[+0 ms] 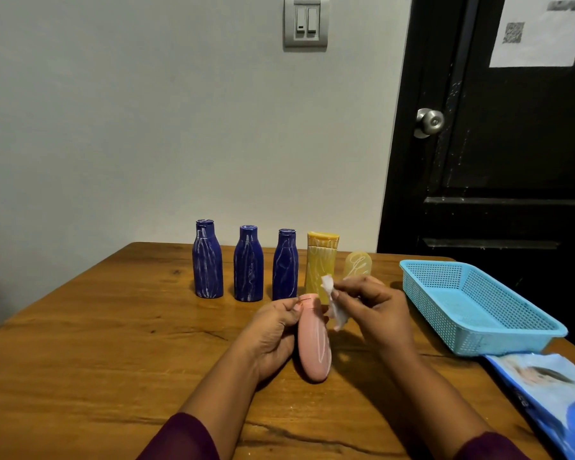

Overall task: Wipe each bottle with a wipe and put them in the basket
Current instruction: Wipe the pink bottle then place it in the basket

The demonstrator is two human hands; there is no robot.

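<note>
Above the near middle of the tabletop point(97, 343) the left hand point(273, 330) grips a pink bottle point(314, 346), cap pointing far, and the right hand point(375, 313) pinches a crumpled white wipe point(334, 303) beside that cap, the blue basket point(445, 330) sitting right of both hands.

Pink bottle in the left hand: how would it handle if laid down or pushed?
The pink bottle looks like smooth plastic with white streaks, so probably slippery in the left hand. Its rounded body might rock or roll if laid on the table. It seems light, held one-handed.
</note>
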